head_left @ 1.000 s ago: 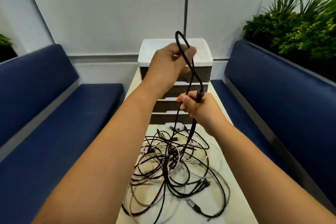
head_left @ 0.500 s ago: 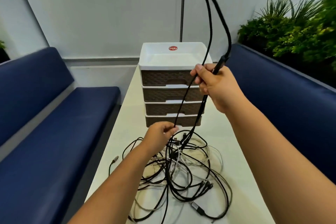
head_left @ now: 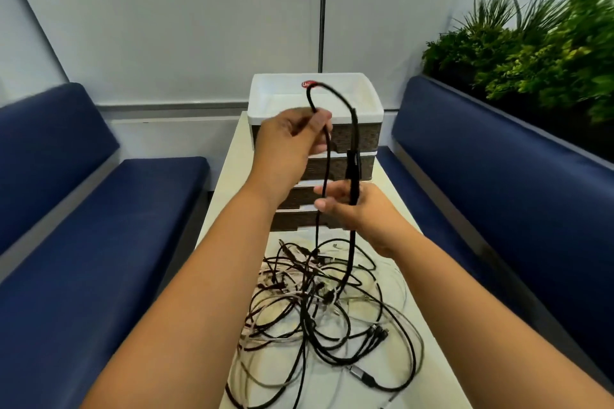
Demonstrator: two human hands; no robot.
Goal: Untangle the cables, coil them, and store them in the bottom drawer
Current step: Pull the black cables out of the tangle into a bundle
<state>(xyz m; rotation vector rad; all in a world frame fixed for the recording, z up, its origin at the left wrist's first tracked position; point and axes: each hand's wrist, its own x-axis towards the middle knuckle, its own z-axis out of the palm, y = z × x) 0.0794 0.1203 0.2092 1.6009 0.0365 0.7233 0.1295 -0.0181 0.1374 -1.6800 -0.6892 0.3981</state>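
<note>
Black cable (head_left: 354, 129): it stands up in a tall narrow loop in front of you, long axis near vertical, with the bend at the top over the white tray of the drawer unit (head_left: 362, 139).
Loop legs: two strands run down side by side, one through each of your hands, and drop into the tangle (head_left: 319, 305) on the desk (head_left: 432, 335).
Left hand (head_left: 292, 146): the higher one, fingers curled, pinching the left strand just under the bend.
Right hand (head_left: 357, 206): lower and to the right, gripping the right strand just below its thick plug section.
Tangle: black and pale cables, heaped directly below both hands and nearer you than the drawers.
Bottom drawer (head_left: 300, 220): looks closed, behind your wrists.
Likely next: draw upward along the loop to free the cable; your left hand has the higher hold.
</note>
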